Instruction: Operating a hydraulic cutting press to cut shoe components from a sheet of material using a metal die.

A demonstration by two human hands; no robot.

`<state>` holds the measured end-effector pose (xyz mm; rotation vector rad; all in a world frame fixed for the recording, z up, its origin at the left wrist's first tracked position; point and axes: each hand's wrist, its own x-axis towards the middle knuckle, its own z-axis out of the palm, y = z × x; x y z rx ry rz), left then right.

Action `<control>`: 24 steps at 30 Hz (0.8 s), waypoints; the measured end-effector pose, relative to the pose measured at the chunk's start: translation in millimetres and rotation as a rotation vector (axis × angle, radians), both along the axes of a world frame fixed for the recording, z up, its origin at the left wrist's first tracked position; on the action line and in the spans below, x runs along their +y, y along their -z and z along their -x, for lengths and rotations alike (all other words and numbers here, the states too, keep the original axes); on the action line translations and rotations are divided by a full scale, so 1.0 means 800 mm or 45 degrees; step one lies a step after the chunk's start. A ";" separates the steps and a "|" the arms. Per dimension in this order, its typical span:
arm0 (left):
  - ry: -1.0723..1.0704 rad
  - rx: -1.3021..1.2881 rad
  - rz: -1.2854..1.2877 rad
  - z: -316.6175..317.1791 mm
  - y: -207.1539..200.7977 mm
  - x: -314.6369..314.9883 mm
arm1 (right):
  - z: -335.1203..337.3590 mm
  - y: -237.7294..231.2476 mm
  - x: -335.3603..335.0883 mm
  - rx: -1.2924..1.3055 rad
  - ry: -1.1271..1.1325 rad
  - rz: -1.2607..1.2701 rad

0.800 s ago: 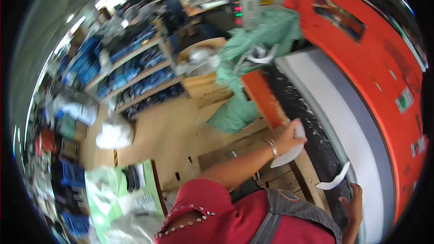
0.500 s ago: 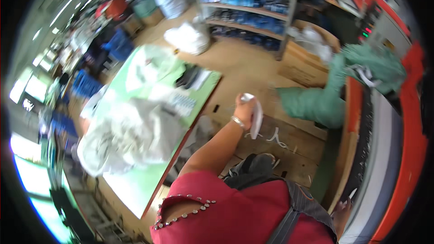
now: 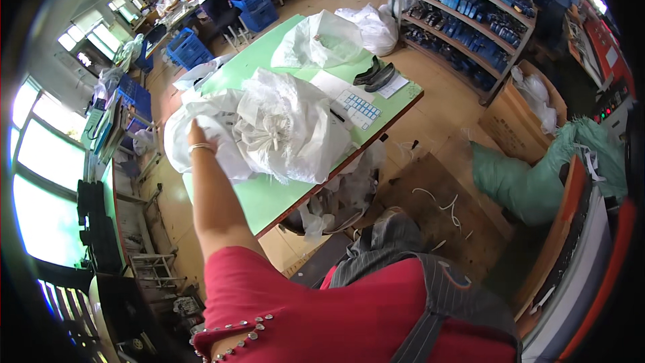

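My left arm stretches out over the green-topped table point(image 3: 250, 207). My left hand point(image 3: 201, 137), with a light bracelet at its wrist, is at the left part of a large, crumpled white woven sack point(image 3: 290, 136). White material covers most of its fingers, so what they hold, if anything, does not show. At the lower right, my right hand point(image 3: 527, 324) is partly seen beside the edge of the red and grey machine point(image 3: 579, 279). A thin white pointed piece point(image 3: 541, 300) shows just above it. The right fingers are too dim and cut off to read.
A clear plastic bag point(image 3: 321, 39), dark shoe-like pieces point(image 3: 373, 75) and a card with blue squares point(image 3: 359, 107) share the table. Beyond stand a loaded shelf rack point(image 3: 463, 21) and a cardboard box point(image 3: 521, 119). A green sack point(image 3: 514, 178) slumps at the right.
My left hand, holding a white strip-like piece over the floor half a second ago, has swung left onto the white sack. The view has turned left. My right hand stays by the machine.
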<state>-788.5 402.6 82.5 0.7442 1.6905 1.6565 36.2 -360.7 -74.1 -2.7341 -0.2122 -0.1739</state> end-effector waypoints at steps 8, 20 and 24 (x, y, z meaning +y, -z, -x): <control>0.540 0.007 -0.147 -0.309 0.121 -0.040 | 0.070 -0.079 0.005 0.098 -0.019 -0.906; 3.323 -0.917 0.706 -0.803 -0.002 -0.501 | 0.251 -0.228 0.266 -0.073 -0.146 -1.204; 3.322 -0.755 0.589 -0.869 -0.042 -0.565 | 0.284 -0.228 0.144 -0.411 0.016 -0.664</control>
